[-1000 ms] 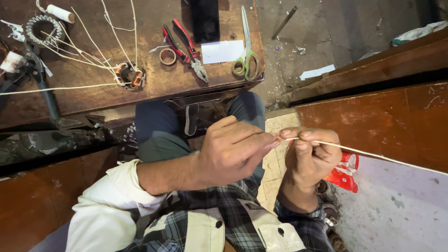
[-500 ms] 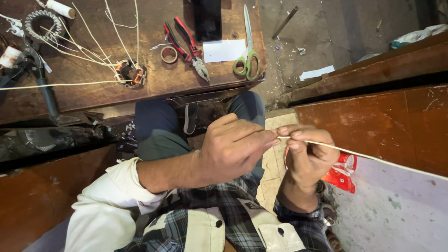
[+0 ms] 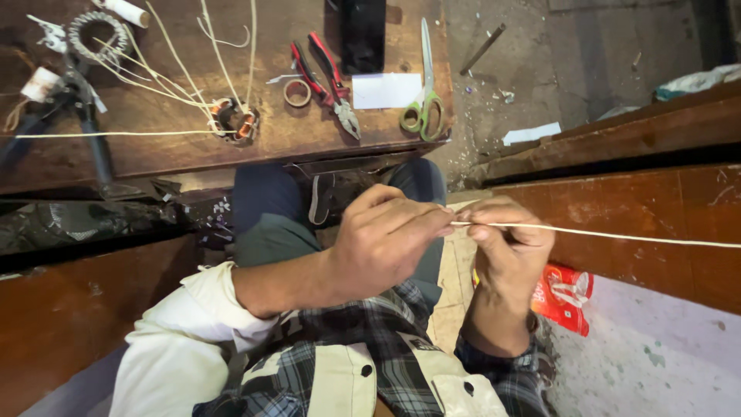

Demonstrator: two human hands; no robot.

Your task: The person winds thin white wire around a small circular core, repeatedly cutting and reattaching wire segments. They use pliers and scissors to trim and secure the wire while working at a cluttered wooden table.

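Note:
A thin cream strand point(image 3: 617, 234) runs from my hands out to the right edge of the view. My left hand point(image 3: 386, 243) reaches in from the lower left in a white sleeve, with its fingertips pinched on the strand's near end. My right hand point(image 3: 509, 255) is closed around the strand just to the right of it, and the two hands touch. Both are held over my lap, below the front edge of a wooden workbench point(image 3: 154, 154).
On the bench lie green-handled scissors point(image 3: 423, 108), red pliers point(image 3: 332, 85), a white paper slip point(image 3: 386, 90), a tape ring point(image 3: 296, 93), a small wound coil point(image 3: 234, 120) with cream strands, a black slab point(image 3: 363, 35) and a black clamp point(image 3: 85, 116). A red packet point(image 3: 563, 297) lies on the floor.
Both hands stay pinched on the strand. The left fingertips have closed up against the right hand, and little else differs.

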